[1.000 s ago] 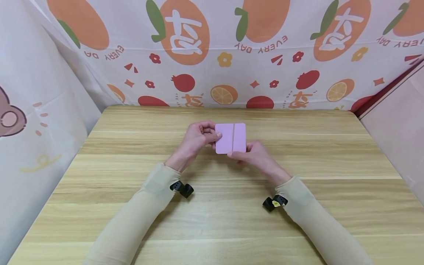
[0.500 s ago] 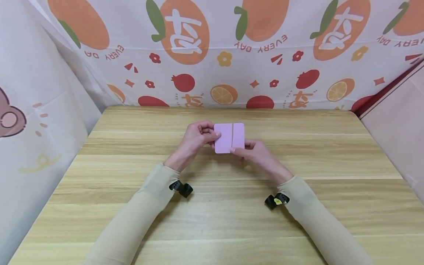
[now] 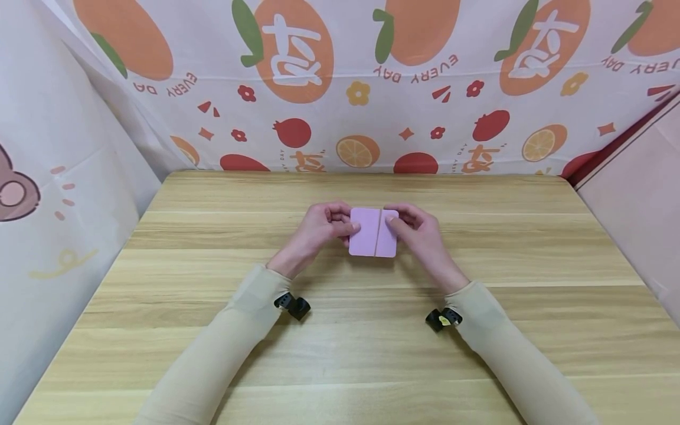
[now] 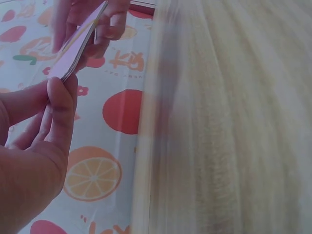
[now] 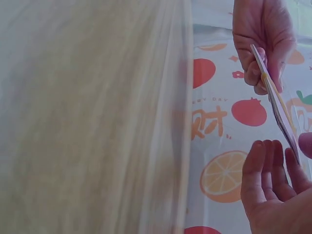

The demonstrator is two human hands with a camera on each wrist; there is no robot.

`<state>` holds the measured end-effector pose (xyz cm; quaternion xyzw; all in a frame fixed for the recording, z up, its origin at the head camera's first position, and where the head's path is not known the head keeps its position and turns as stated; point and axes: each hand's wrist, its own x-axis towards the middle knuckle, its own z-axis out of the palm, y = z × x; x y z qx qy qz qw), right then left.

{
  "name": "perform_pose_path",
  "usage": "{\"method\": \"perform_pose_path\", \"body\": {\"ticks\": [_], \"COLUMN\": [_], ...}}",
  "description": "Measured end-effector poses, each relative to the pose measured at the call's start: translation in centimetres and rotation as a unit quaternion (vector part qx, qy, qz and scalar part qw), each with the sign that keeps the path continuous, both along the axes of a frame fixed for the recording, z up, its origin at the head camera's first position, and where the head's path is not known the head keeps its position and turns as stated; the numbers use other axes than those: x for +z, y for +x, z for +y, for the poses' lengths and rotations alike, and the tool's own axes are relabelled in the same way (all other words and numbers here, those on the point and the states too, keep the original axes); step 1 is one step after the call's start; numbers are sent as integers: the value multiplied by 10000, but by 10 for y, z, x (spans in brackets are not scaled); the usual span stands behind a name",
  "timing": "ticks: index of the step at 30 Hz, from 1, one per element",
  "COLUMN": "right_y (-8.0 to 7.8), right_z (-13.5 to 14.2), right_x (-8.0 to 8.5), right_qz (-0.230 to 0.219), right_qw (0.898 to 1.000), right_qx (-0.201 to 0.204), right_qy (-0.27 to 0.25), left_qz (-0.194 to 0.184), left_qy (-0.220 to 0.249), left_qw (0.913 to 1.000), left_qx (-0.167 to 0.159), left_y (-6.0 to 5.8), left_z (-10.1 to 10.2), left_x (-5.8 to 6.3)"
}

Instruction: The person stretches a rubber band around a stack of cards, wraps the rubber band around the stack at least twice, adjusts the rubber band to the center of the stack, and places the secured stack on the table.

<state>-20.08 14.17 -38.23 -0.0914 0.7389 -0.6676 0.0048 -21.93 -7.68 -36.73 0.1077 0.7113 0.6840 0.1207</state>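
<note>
A thin pink stack of cards (image 3: pixel 366 241) with rounded corners is held up over the middle of the table. A narrow tan rubber band (image 3: pixel 378 233) runs round it, right of centre. My left hand (image 3: pixel 313 233) pinches the left edge, thumb on the pink face and fingers behind. My right hand (image 3: pixel 427 242) has its thumb on the face near the upper right corner, with fingers behind that edge. Seen edge-on in the right wrist view, the stack (image 5: pixel 280 114) shows several thin layers, and the right hand's other fingers (image 5: pixel 266 170) stand loosely extended.
The wood-grain table (image 3: pixel 340 354) spreads under both arms. Behind its far edge hangs a white curtain (image 3: pixel 319 130) printed with fruit. Another white cloth (image 3: pixel 79 177) hangs on the left, and a pale panel (image 3: pixel 637 206) stands on the right.
My right hand has shifted from the stack's lower right edge up to its upper right corner. The stack has come slightly down and towards me, with the left hand still pinching it.
</note>
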Motion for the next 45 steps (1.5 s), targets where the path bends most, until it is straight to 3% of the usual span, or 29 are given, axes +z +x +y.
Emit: {"method": "perform_pose_path", "body": {"ticks": [9, 21, 30, 39, 45], "right_y": [14, -4, -3, -4, -5], "right_z": [-5, 0, 0, 1, 4], "right_x": [26, 2, 2, 1, 1], "right_qz": [346, -4, -212, -410, -114], "right_qw": [9985, 9992, 9987, 9990, 9997], "right_qx": [-292, -70, -76, 40, 140], "right_qy": [312, 393, 447, 179, 192], "left_qz": [-27, 41, -44, -247, -288], "left_qy": [-161, -219, -175, 7, 74], "left_qw": [9991, 9973, 9981, 9995, 9995], "left_qx": [-386, -695, -588, -184, 52], "left_y": [1, 8, 5, -1, -3], "left_z": [1, 7, 8, 5, -1], "left_x": [-1, -1, -4, -6, -5]}}
